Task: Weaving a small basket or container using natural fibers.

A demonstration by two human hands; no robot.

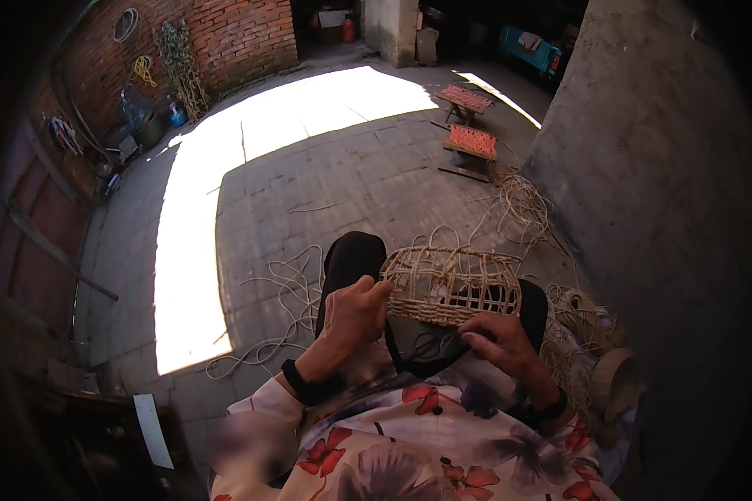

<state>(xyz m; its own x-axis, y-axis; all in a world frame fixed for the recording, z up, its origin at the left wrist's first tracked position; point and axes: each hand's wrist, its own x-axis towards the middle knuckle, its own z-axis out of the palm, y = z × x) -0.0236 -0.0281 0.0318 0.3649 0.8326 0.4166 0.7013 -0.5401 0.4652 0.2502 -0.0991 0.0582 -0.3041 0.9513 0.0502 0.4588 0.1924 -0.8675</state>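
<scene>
A half-open woven basket (454, 315) of tan twisted cord rests across my lap, with an open grid of strands and a denser braided band along its near edge. My left hand (355, 316) is closed on the basket's left end. At the near edge, toward the right, my right hand (503, 341) has its thumb and forefinger pinched together against the braided band. Whether a strand lies between those fingertips is too small to tell. Loose cord ends stick up from the basket's far side.
Loose cord (286, 284) trails over the paving at my left. More tangled cord (522, 204) lies ahead right, near two low stools (471, 142) with red woven seats. Beside my right leg are a cord coil (578, 311) and a tan round container (617, 382). A grey wall (643, 167) stands right.
</scene>
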